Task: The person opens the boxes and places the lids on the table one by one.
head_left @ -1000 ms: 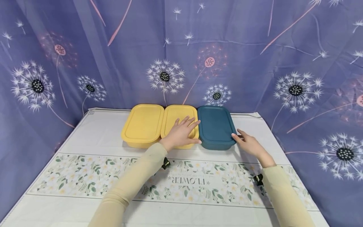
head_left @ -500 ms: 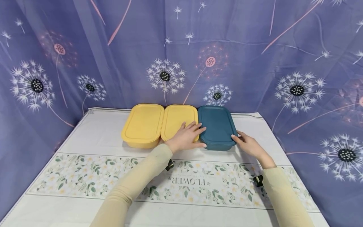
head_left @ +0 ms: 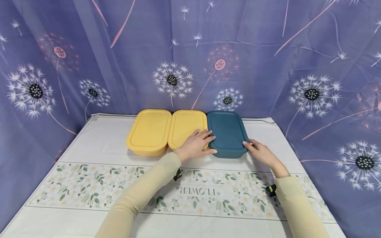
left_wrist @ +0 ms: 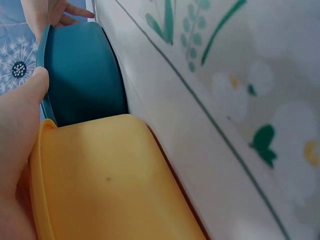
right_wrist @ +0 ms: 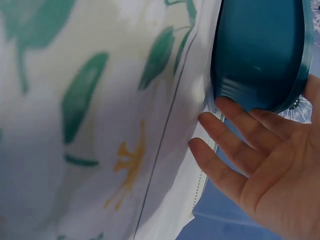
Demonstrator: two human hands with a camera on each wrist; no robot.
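Three lidded food containers stand side by side in a row in the head view: a yellow one [head_left: 149, 130] at left, a second yellow one [head_left: 186, 124] in the middle and a dark teal one [head_left: 227, 130] at right. Over the near right part of the middle lid lies my left hand [head_left: 193, 145], fingers spread, fingertips reaching the teal container's left edge. Its thumb is at the teal rim in the left wrist view. At the teal container's near right corner, my right hand [head_left: 262, 152] touches with thumb on the rim and fingers loosely extended along the side.
The containers stand at the back of a table with a white cloth [head_left: 98, 142] and a printed floral band [head_left: 89, 188]. A purple dandelion curtain [head_left: 131, 76] hangs right behind and along both sides. Dark wrist cameras [head_left: 271, 190] sit under the sleeves.
My left hand has slid slightly right and nearer, from the middle yellow lid to the teal container's left edge. My right hand and the containers look nearly unmoved.
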